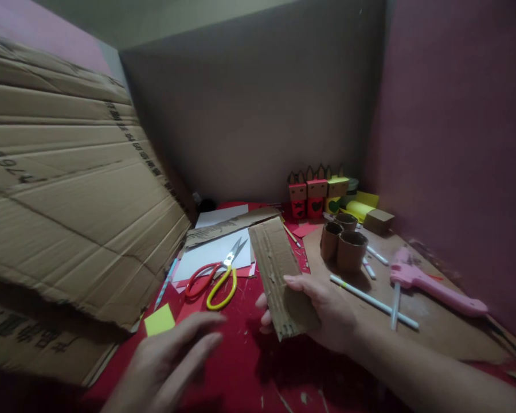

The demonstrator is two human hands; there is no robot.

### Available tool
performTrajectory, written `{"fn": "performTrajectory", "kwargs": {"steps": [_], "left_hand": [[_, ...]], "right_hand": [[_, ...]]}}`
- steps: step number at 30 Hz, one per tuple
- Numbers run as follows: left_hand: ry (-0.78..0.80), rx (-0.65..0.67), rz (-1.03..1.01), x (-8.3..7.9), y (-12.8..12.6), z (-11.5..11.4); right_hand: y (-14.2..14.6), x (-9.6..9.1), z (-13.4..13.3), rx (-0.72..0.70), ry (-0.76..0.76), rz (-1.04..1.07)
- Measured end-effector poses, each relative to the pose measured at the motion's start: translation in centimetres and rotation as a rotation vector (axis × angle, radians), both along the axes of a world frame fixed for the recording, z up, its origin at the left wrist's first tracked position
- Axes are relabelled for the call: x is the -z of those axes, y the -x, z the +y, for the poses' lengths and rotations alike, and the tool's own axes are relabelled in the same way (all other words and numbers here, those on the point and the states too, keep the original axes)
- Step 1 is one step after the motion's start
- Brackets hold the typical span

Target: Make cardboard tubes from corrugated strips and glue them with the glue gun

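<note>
My right hand [327,310] grips the near end of a long strip of corrugated cardboard [277,264], thumb on top and fingers underneath. The strip points away from me over the red table [249,367]. My left hand [172,361] hovers low at the front, fingers stretched out and together, holding nothing. It is nearest a small yellow-green paper square [159,320]. Scissors with one red and one yellow handle [215,275] lie shut on white paper [215,252] just beyond both hands.
A big flattened cardboard sheet [69,195] leans at the left. Three brown cardboard tubes [344,244] stand on a brown board [434,321] at the right, with a pink glue gun [430,284], white glue sticks [372,301], and small decorated boxes [316,195] behind.
</note>
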State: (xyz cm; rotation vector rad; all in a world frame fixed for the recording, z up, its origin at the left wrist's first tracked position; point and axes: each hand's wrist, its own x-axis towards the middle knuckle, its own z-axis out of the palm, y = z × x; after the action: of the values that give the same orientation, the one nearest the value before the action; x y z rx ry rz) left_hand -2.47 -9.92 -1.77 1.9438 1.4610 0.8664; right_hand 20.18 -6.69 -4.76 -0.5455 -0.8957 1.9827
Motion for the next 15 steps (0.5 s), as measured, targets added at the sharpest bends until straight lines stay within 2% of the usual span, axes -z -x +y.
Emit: {"fn": "performTrajectory", "kwargs": {"steps": [2,4,7,10,15], "left_hand": [[0.038,-0.010,-0.158,-0.8,-2.0,1.9],[0.081,0.039,-0.301,-1.3,-4.0,3.6],[0.117,0.078,-0.425,-1.5,-6.4,5.4],[0.101,0.076,-0.426,-1.3,-7.6,6.0],[0.027,0.078,-0.344,-0.4,-8.1,6.6]], "right_hand": [[0.1,0.0,0.0,0.019,-0.030,-0.052],[0.2,-0.3,-0.1,0.048,-0.052,-0.095],[0.3,-1.0,-0.4,0.116,-0.055,-0.156],[0.5,-1.7,-0.8,0.183,-0.090,-0.214],[0.7,-2.0,-1.1,0.267,-0.278,-0.308]]}}
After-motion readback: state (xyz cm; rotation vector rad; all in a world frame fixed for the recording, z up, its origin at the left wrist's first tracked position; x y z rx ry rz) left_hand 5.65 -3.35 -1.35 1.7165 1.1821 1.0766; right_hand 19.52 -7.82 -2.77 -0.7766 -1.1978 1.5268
